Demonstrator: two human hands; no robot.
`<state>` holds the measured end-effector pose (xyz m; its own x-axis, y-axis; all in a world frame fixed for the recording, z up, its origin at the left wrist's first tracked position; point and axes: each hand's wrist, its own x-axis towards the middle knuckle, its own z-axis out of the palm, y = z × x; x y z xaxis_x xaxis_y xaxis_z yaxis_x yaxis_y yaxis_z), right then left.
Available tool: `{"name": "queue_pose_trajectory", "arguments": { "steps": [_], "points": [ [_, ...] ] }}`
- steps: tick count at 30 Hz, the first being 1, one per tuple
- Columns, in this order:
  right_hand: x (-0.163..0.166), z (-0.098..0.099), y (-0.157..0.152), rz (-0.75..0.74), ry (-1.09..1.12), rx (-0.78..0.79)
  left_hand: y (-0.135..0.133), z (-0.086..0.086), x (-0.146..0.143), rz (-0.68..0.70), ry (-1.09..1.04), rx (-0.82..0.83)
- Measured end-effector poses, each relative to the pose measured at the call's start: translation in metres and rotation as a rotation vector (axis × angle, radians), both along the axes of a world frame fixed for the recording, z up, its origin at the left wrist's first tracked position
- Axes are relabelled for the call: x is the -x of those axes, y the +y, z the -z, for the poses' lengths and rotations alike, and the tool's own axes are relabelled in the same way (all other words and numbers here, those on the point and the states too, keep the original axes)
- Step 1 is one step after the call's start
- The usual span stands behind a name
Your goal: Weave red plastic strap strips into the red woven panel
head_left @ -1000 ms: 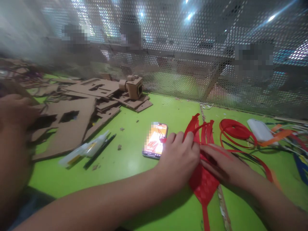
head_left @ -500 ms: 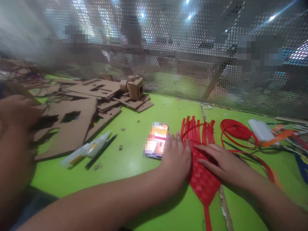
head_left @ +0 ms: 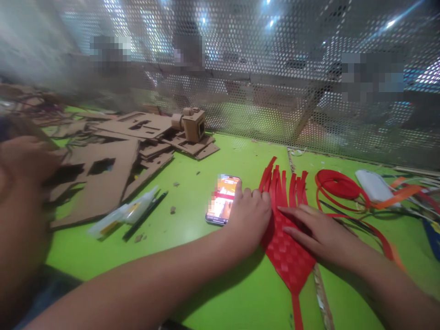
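Observation:
A red woven piece (head_left: 292,250), with loose strip ends (head_left: 280,183) fanning out at its far side and a single tail at its near tip, lies flat on the green table. At its left edge is my left hand (head_left: 249,217), its index finger bent down on a red strip; the thumb is hidden and the little finger stretches towards the phone. My right hand (head_left: 318,231) rests on the weave from the right, fingers extended and flat. Just left of my left hand, a lit phone (head_left: 220,206) lies partly covered by it.
Cardboard pieces (head_left: 113,169) and a small cardboard box (head_left: 194,126) lie left, near glue tubes (head_left: 129,211) and a black pen (head_left: 144,217). Another person's arm (head_left: 24,197) enters at left. A red strip coil (head_left: 338,184) lies right. A perforated metal screen (head_left: 257,91) stands behind.
My left hand has drawn back slightly and its fingers have curled. A red strip that crossed the loose ends now leans up at the far left. My right hand stays put.

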<state>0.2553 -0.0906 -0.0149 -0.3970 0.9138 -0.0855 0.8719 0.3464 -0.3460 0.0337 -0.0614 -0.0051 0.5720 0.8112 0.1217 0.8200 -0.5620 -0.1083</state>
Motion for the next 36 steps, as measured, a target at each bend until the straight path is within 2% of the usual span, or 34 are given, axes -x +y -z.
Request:
{"name": "queue_pose_trajectory", "arguments": {
  "steps": [6, 15, 22, 29, 36],
  "points": [
    [0.000, 0.000, 0.000, 0.001, 0.006, -0.011, 0.001, -0.001, -0.002, 0.013, 0.001, -0.058],
    [-0.001, 0.004, 0.000, 0.002, -0.008, -0.047, -0.030, 0.004, -0.010, -0.019, 0.075, -0.107],
    [0.001, 0.001, -0.001, 0.008, -0.016, -0.028, -0.027, -0.004, -0.010, 0.019, 0.132, -0.016],
    [0.000, 0.005, 0.001, 0.001, -0.001, -0.028, -0.025, -0.006, -0.012, 0.164, -0.012, 0.112],
    [-0.003, 0.007, 0.001, -0.026, -0.017, -0.033, -0.022, 0.000, -0.012, 0.213, -0.093, 0.131]
  ]
}}
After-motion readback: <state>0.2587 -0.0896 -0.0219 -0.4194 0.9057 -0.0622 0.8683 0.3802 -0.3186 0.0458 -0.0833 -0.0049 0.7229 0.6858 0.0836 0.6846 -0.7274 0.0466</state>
